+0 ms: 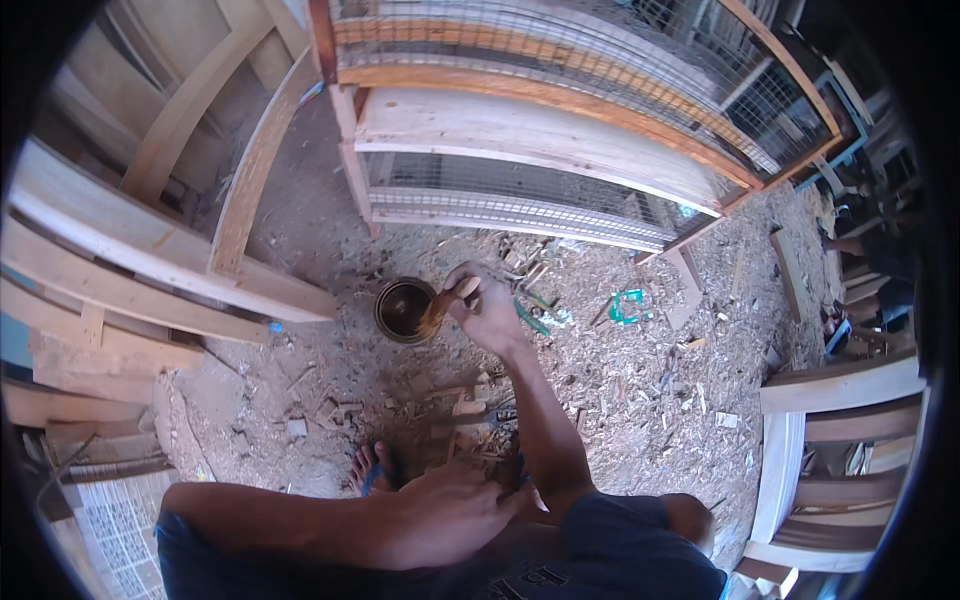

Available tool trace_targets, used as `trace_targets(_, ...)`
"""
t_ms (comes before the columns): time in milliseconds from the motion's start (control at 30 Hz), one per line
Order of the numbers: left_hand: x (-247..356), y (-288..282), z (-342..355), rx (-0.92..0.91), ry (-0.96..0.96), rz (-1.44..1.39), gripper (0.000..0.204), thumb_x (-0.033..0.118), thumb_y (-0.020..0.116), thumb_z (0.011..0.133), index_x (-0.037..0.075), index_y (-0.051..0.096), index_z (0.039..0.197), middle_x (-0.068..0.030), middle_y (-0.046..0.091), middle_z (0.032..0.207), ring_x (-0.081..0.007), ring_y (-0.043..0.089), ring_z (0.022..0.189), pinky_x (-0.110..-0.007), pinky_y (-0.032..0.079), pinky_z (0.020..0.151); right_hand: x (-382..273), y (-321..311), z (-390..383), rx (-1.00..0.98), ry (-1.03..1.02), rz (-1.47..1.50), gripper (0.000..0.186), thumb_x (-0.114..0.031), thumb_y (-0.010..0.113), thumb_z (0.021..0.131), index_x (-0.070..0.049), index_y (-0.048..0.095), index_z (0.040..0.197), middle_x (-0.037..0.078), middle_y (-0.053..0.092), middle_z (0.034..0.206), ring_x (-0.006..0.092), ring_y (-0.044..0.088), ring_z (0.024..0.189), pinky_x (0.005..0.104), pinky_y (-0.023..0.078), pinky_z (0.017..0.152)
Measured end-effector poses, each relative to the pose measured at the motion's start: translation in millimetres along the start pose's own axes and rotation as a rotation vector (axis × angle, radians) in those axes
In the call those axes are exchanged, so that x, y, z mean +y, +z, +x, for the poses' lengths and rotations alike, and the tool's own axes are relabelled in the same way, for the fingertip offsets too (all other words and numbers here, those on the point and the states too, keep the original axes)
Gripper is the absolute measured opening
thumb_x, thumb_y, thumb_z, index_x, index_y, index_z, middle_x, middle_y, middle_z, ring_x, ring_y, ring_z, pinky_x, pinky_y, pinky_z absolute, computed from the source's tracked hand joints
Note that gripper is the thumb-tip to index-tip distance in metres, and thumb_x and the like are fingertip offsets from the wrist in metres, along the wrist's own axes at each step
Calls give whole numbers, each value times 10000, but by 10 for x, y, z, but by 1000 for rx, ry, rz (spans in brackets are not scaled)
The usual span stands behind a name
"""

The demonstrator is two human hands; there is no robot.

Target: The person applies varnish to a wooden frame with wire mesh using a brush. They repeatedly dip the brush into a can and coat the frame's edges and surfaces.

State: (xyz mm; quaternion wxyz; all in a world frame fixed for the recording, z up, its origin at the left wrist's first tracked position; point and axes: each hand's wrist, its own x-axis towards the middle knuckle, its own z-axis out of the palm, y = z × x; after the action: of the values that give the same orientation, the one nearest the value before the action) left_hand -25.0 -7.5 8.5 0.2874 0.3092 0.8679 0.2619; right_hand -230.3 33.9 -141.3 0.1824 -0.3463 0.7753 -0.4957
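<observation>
My right hand (485, 308) is closed around a paintbrush (432, 316) with brown, stained bristles. The bristles hang at the right rim of a round can (382, 311) standing on the ground, which has dark liquid inside. The short handle end of the brush shows between my thumb and fingers. My left forearm (310, 522) lies across my lap, and my left hand (462, 508) is near my body at the lower middle. Its fingers are dim and blurred, so I cannot make out whether they hold anything.
Ahead stands a wooden frame (560, 128) with wire mesh, partly stained orange-brown. Planks and wooden frames (170, 255) crowd the left; more pale frames (785, 480) stand at the right. Wood shavings and offcuts cover the ground around my sandalled foot (372, 468). A green plastic piece (626, 306) lies right of the can.
</observation>
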Motion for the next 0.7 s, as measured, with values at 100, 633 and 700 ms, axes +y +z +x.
trace_targets(100,16,-165,40,14,71,10,624,205,616,889,-39,418,1428,-223,642,1142,-339,637,1107,-454,507,927,107,-189,45,134,75,228,148,-36,651,878,-22,604,1018,128,691,988,248,672,942,369,554,762)
trace_targets(633,-167,-571,350,-6,-321,17,621,432,614,960,171,427,1492,-237,605,1303,-425,596,1186,-494,489,988,-259,-4236,-76,1304,-688,902,286,-122,580,949,60,667,1152,142,697,969,176,638,773,297,522,664)
trace_targets(700,-123,-659,373,35,-314,94,626,448,613,959,177,428,1492,-231,607,1306,-423,592,1195,-502,479,999,-396,-4626,-109,1357,-610,714,296,-110,579,956,86,677,1155,163,706,989,174,623,678,287,517,618)
